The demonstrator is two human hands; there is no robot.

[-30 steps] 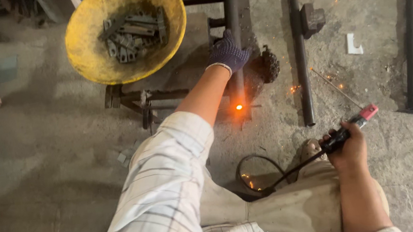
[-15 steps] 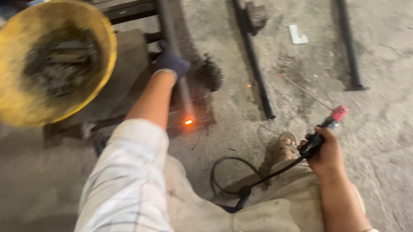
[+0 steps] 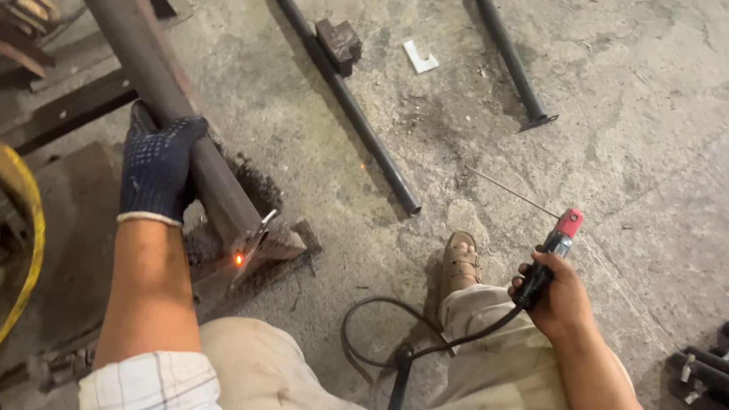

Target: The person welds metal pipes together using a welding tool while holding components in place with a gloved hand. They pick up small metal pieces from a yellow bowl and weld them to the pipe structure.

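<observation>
The gloved left hand [image 3: 157,166] is still grasping the steel tube [image 3: 171,99]; the weld spot [image 3: 238,260] is apparently dimming, and the right hand [image 3: 557,298], clenching the electrode holder [image 3: 553,254], is lifted away.

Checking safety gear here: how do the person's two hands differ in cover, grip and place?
The left hand wears a dark knit glove; the right hand is bare. The left rests on the thick steel bar, near the glowing weld spot; the right has its grip around the electrode holder, away from the bar. Both are over the concrete floor.
</observation>
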